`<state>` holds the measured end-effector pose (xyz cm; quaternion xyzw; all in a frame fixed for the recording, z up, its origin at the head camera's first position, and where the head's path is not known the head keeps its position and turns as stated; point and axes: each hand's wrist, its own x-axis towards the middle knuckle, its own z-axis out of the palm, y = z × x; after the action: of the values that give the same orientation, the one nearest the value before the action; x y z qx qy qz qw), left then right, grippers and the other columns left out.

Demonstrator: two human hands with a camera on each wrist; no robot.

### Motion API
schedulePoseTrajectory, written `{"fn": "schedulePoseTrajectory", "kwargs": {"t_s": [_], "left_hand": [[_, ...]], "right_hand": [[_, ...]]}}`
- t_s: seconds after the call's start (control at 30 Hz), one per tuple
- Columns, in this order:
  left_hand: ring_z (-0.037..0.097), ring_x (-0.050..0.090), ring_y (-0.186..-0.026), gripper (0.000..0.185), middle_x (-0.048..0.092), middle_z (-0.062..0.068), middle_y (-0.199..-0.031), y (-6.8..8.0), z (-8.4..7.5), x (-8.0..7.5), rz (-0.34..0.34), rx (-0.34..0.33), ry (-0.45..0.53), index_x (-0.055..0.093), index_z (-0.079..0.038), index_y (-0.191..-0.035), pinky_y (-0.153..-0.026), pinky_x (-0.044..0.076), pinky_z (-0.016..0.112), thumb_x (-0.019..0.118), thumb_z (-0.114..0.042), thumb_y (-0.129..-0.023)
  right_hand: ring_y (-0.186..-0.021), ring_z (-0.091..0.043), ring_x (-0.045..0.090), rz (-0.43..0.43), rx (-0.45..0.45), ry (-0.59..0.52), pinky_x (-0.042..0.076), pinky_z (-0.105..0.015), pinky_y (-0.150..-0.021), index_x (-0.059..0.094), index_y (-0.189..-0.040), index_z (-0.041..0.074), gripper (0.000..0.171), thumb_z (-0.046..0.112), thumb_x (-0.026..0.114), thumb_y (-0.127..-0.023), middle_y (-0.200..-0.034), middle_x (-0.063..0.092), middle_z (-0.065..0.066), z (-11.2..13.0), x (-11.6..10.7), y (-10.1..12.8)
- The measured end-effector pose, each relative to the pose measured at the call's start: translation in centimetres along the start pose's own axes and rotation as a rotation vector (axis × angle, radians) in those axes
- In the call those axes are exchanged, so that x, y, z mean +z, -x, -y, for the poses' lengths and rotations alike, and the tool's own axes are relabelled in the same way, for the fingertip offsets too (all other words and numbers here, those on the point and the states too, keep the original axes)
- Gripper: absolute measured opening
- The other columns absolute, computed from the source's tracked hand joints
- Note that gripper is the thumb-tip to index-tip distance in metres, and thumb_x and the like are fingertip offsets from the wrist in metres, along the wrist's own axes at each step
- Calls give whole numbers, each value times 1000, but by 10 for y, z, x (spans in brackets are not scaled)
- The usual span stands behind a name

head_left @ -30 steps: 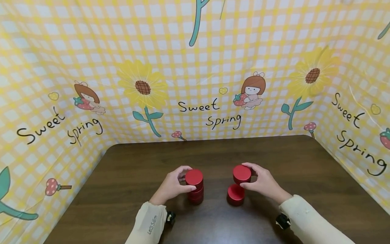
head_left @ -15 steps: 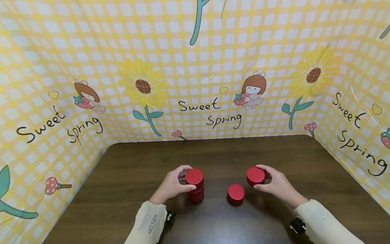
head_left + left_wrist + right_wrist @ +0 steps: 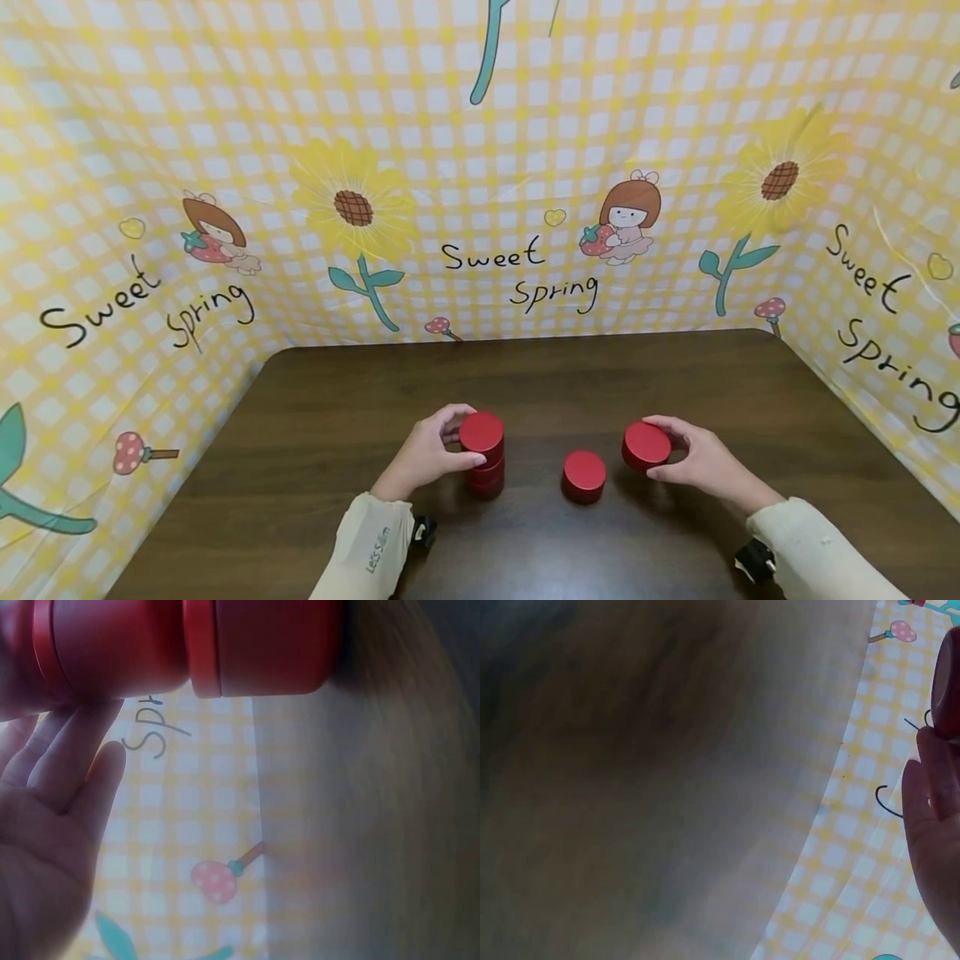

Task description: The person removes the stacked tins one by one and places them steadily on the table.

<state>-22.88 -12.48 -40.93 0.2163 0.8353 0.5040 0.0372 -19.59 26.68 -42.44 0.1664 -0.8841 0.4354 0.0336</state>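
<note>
A stack of round red tins stands upright on the table, left of the middle. My left hand grips its top tin, thumb on the near side and fingers round the back. In the left wrist view, the lower tins stay lined up on one another, the bottom one at the tabletop. One single red tin sits to the right of the stack. Farther right, my right hand holds another red tin above the table between thumb and fingers. The right wrist view catches only part of this tin.
The dark wooden table has a yellow checked cloth hanging along its back and sides. Black wrist cameras are strapped below both sleeves.
My right hand has carried its tin from over the single tin out to the right, and slightly nearer. The left hand keeps its grip on the stack's top tin.
</note>
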Motion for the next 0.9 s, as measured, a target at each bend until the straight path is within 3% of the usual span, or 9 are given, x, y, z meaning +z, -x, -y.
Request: {"fn": "schedulePoseTrajectory", "kwargs": {"t_s": [0.37, 0.63, 0.9], "left_hand": [[32, 62, -104, 54, 62, 16, -116, 3, -2, -2, -18, -16, 4, 55, -1, -122, -88, 50, 46, 82, -13, -76], [32, 62, -105, 55, 62, 16, -116, 5, -2, -4, -14, -7, -5, 55, 0, -122, -89, 49, 45, 81, -13, -76], [31, 62, -103, 55, 63, 15, -114, 2, 0, -1, 4, 4, -18, 55, 0, -123, -88, 50, 43, 81, -14, -77]], "right_hand": [[-93, -19, 59, 115, 48, -29, 48, -28, -76, 51, -130, -5, 69, 16, 83, -72, -110, 63, -11, -5, 2, -7], [-95, -4, 55, 250, 5, -102, 48, -25, -76, 48, -129, -10, 68, 11, 80, -73, -115, 60, -19, -10, 2, -15], [-99, -16, 55, 389, 28, -121, 47, -25, -78, 46, -129, -11, 67, 5, 78, -72, -120, 57, -22, -8, -4, -23]]}}
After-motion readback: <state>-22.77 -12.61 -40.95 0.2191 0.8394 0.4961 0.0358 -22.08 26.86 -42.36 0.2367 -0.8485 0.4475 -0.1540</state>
